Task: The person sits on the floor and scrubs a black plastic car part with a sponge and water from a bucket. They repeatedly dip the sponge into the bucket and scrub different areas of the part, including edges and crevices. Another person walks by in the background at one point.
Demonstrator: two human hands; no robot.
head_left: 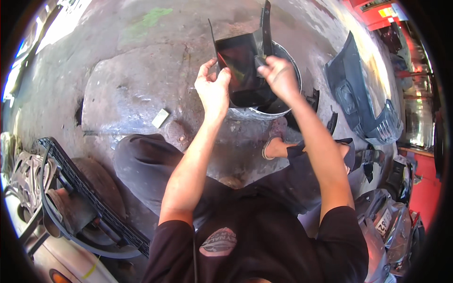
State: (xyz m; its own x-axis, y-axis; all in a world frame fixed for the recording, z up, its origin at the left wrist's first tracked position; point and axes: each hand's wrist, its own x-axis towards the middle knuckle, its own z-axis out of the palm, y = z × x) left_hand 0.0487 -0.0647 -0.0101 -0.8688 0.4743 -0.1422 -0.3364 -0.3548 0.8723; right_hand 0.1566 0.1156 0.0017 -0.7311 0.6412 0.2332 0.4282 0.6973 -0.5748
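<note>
A glossy black plastic car part (238, 70), with two upright arms at its far end, rests tilted over a round metal tub (296, 70). My left hand (213, 89) grips its left edge, thumb on the inner side and fingers outside. At the right side of the part is my right hand (282, 79), blurred by motion. Its fingers are closed on a small dark grey piece (260, 61), pressed against the part's right arm. What the piece is made of is too smeared to tell. The tub's inside is mostly hidden by the part.
On the concrete floor (137, 89) lies a small pale block (160, 118) near my left shoe. A dark bumper (356, 94) stands at the right, with wrapped parts (387, 226) nearer. A black grille (94, 193) and a wheel (101, 181) crowd the left side.
</note>
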